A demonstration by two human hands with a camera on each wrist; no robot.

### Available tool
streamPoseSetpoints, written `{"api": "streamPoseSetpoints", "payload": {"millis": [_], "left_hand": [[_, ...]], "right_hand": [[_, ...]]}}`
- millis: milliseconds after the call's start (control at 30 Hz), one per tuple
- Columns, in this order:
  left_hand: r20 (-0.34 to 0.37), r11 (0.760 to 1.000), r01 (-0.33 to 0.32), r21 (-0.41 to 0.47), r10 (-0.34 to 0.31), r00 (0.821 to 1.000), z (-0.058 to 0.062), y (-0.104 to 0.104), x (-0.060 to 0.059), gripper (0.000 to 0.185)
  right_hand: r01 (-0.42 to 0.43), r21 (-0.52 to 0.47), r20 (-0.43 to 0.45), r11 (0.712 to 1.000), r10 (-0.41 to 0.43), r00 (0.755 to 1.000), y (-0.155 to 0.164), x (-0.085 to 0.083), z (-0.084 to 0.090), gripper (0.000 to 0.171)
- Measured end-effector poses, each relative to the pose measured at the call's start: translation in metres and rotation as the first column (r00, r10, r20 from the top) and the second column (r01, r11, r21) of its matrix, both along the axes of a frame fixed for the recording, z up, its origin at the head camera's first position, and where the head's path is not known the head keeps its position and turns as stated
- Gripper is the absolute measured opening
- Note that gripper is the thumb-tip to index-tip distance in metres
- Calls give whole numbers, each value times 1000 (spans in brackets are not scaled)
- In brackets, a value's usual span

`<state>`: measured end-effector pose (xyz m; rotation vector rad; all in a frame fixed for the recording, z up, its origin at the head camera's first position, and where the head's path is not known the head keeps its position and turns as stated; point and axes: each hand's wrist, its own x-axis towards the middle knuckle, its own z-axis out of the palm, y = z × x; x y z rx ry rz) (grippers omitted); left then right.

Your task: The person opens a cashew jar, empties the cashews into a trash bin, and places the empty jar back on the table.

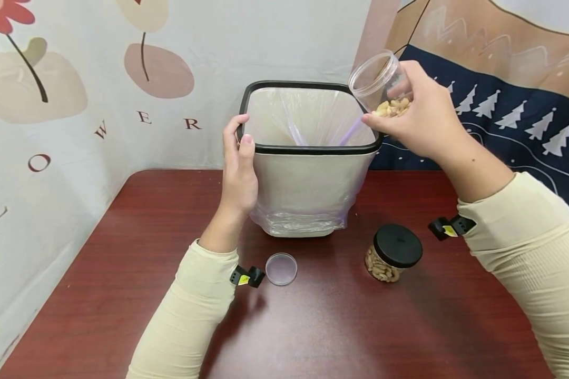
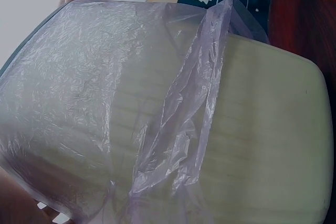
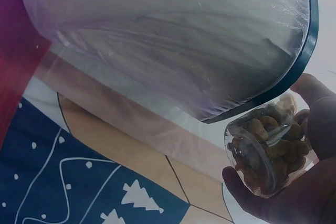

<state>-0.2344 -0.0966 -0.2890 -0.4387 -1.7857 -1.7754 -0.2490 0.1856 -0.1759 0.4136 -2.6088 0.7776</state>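
My right hand [image 1: 422,110] grips a clear, lidless plastic jar [image 1: 379,79] tilted toward the bin, with cashew nuts [image 1: 392,108] gathered at its lower end. In the right wrist view the jar [image 3: 268,150] shows fingers and thumb around it, close by the bin's rim. My left hand [image 1: 239,168] holds the left side of the black rim [image 1: 313,150] of a pale trash bin [image 1: 308,184], thumb outside and fingers over the edge. A thin clear-purple bag [image 2: 173,103] lines the bin and folds down over its outside.
A black-lidded jar [image 1: 392,252] of cashews stands on the dark red table [image 1: 170,221], right of the bin. A round clear lid [image 1: 281,269] lies in front of the bin. Printed cloths [image 1: 502,105] hang behind the table.
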Motion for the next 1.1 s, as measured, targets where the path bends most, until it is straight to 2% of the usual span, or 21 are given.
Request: {"api": "streamPoseSetpoints", "payload": {"millis": [300, 533, 800, 1100], "left_hand": [[-5, 1000, -4, -5, 4, 1000, 1, 2, 0, 55], [-25, 1000, 17, 4, -17, 1000, 0, 4, -2, 53], [-7, 1000, -6, -7, 5, 1000, 0, 6, 0, 53], [-7, 1000, -8, -3, 8, 1000, 2, 9, 3, 54]], "right_hand": [[7, 22, -23, 1000, -7, 1000, -7, -5, 5, 85], [-12, 39, -59, 999, 14, 998, -13, -7, 9, 83], [-24, 98, -80, 995, 32, 996, -17, -11, 8, 80], [30, 132, -74, 991, -20, 997, -22, -14, 8, 78]]}}
